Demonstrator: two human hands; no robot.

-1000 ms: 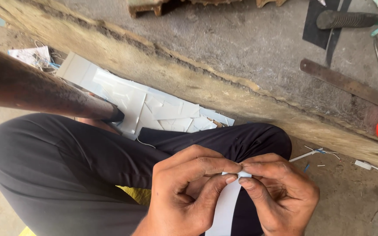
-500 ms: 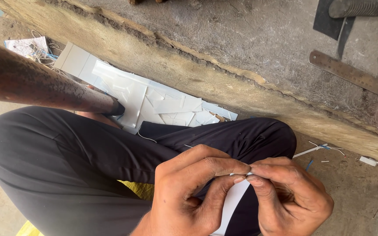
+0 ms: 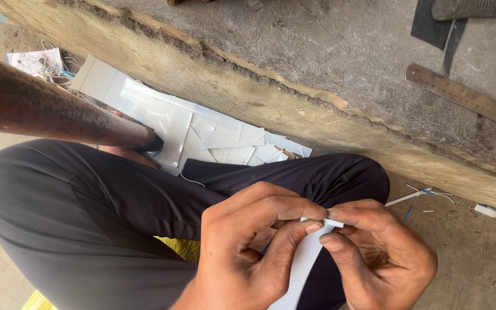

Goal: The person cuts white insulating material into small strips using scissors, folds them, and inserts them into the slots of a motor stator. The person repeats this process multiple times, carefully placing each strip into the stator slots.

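Head view: both hands meet low in the middle, over the person's dark-trousered lap. The left hand [image 3: 248,247] and the right hand [image 3: 377,258] pinch the top end of a white strip [image 3: 302,267] between fingertips. Farther left, white sheet offcuts [image 3: 202,135] lie on the floor beside a rusty pipe [image 3: 47,109]. A steel ruler [image 3: 463,96] rests far right.

Single head-worn view: looking steeply down, close over the lap and both hands, facing the concrete ledge [image 3: 294,109] ahead.
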